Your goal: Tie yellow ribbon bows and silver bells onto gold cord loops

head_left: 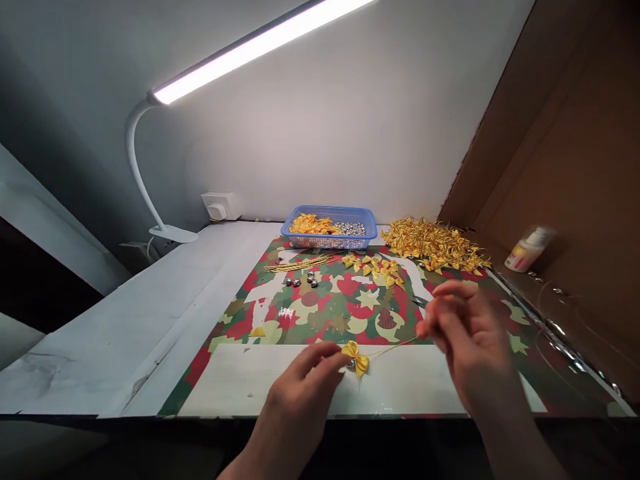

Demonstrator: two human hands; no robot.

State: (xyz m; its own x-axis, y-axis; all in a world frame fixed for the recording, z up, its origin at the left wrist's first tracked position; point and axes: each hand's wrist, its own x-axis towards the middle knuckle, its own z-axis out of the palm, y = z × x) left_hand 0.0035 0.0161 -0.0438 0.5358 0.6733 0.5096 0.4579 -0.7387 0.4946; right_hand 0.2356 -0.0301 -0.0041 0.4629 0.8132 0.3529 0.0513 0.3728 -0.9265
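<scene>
Between the fingertips of my left hand is a small silver bell with a yellow ribbon bow on it, just above the white strip at the table's front. A thin gold cord runs from the bow up to the right. My right hand, slightly blurred, pinches the far end of this cord and holds it stretched. Behind the hands, several loose silver bells lie on the patterned mat, with several yellow bows and a bundle of gold cords beyond them.
A blue basket holding yellow bows and silver bells stands at the back. Right of it is a heap of yellow bows with cords. A white bottle stands by the cardboard wall. A lit lamp reaches over from the left.
</scene>
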